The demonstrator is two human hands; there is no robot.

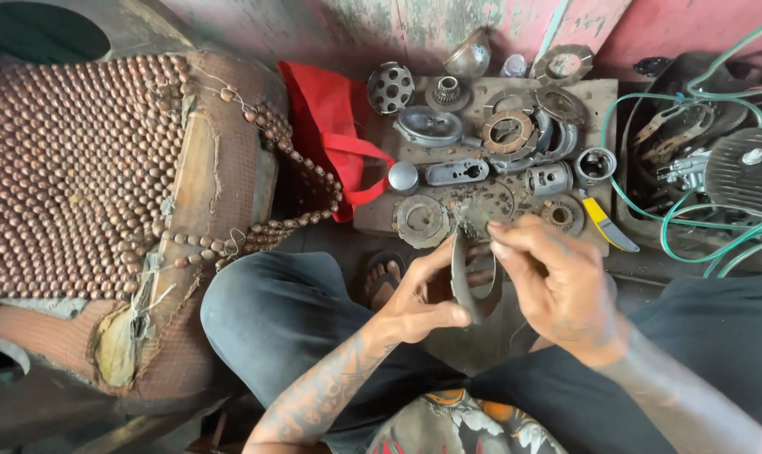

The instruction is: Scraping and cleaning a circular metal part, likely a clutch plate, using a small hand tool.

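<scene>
The dark curved metal part [465, 282], a ring-like piece seen edge-on, sits at lower centre of the frame, held up between both hands above the person's crossed legs. The left hand [419, 298] cups it from below, thumb and fingers closed around its lower edge, which seems to steady it so the rim faces the other hand. The right hand [553, 282] comes in from the right with fingertips pinched narrow at the part's top edge, as if picking or rubbing at something small there; whether anything lies between those fingertips cannot be told.

Just beyond the hands, a bare foot in a sandal [383, 277] shows between the knees, so the person sits on the floor with the work held close.

Further up, at centre, a flat wooden board [604, 92] serves as a low desk and carries greasy engine pieces spread side by side: toothed plates [421, 220], ringed discs [507, 132], a piston [549, 178], a perforated drum [390, 87]. They lie apart, likely to keep each within reach. A yellow-handled tool [606, 225] lies at the board's right edge.

Left of the board stands a red bag [330, 126]; a beaded seat cover [78, 168] fills the upper left. At far right, green hoses [692, 219] loop over more parts.
</scene>
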